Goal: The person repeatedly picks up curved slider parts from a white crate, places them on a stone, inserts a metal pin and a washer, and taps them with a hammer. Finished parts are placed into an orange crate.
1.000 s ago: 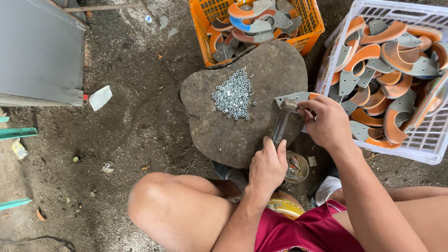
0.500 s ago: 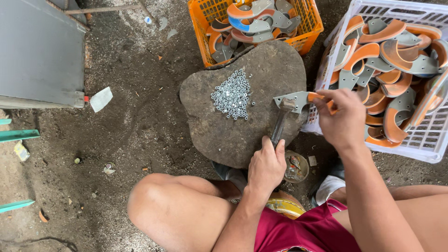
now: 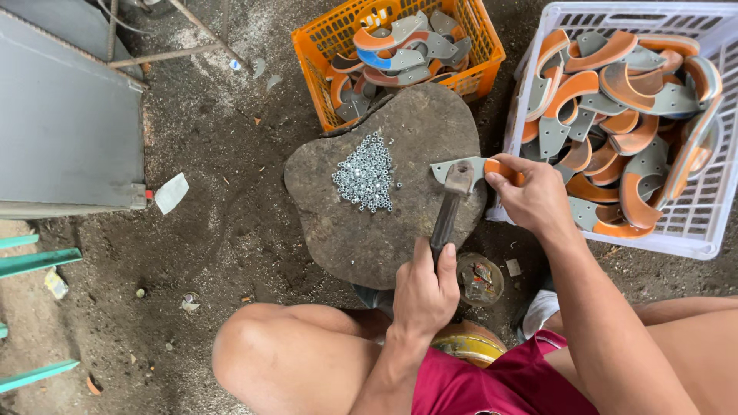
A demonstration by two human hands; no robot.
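On the flat stone (image 3: 384, 223), left hand (image 3: 425, 292) grips hammer (image 3: 450, 207); right hand (image 3: 534, 198) pinches blade (image 3: 469, 165).

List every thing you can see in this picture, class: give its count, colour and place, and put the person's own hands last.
flat stone: one, grey-brown, centre of dirt floor
nuts: one pile, silvery, on the stone
hammer: one, dark handle, head on the blade piece
blade piece: one, grey with orange end, on the stone's right edge
orange crate: one, above the stone, holding similar pieces
white crate: one, right, full of grey-orange pieces
small tin: one, beside the stone
left hand: grips hammer handle
right hand: holds blade piece
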